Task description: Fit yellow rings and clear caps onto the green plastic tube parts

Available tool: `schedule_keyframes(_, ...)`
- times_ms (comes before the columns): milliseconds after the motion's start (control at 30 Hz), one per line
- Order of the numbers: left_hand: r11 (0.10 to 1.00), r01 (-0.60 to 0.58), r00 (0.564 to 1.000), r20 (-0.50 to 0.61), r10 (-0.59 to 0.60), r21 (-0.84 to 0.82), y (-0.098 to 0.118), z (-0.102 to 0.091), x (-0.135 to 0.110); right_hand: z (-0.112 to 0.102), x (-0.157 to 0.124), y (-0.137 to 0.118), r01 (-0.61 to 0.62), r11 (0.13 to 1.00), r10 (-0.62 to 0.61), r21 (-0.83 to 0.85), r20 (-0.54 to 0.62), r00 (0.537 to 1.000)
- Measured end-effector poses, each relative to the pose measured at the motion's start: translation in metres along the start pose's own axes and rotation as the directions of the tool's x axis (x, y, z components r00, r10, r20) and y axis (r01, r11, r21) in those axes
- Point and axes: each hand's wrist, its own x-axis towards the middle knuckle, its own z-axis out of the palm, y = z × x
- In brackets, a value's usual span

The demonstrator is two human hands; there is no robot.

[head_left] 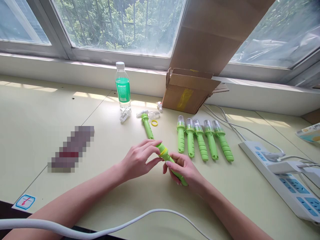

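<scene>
Wrapped around the lower part of a green ridged flashlight-like handle, my right hand is closed and keeps it tilted above the table. A yellow ring sits around the handle's threaded neck. My left hand has its fingertips and thumb about that neck, at the yellow ring. Just beyond my left fingers lies a second green handle with its threaded end bare. Close to it are a loose yellow ring and clear plastic caps.
Several green handles with clear caps lie in a row at right. A water bottle and cardboard box stand near the window. A corded power strip lies far right. A white cable crosses the foreground.
</scene>
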Motion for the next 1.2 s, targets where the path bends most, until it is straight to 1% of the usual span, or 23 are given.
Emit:
schedule_keyframes(167,1.0,-0.001,1.0,0.003,0.001,0.005,-0.0007,0.0005,-0.0001,-0.0005,0.0011,0.0018,-0.03,1.0,0.03,0.0,-0.014,0.999)
schedule_keyframes(500,1.0,0.0,1.0,-0.019,0.0,0.024,-0.0012,0.0012,-0.0013,0.0008,0.0004,-0.0011,0.035,0.997,-0.036,0.063,0.015,0.999)
schedule_keyframes(567,1.0,0.005,1.0,-0.025,-0.004,0.029,-0.0008,0.0006,-0.0007,0.0015,0.0,-0.0019,0.034,0.998,-0.036,0.054,0.026,0.999)
schedule_keyframes(733,0.999,0.02,0.999,-0.04,-0.018,0.046,-0.0004,0.0006,0.0003,0.0026,-0.0009,-0.0041,0.022,0.999,-0.021,-0.031,0.024,0.999)
schedule_keyframes(867,0.999,0.012,0.999,-0.044,-0.011,0.044,0.0,0.0014,0.0002,0.002,0.0001,-0.0027,0.012,1.0,-0.012,-0.014,0.019,1.0)
schedule_keyframes(1200,1.0,-0.009,1.0,-0.005,0.009,-0.007,-0.0017,0.0016,-0.0016,-0.0003,0.0013,0.0028,-0.007,0.999,0.007,0.041,0.0,1.0)
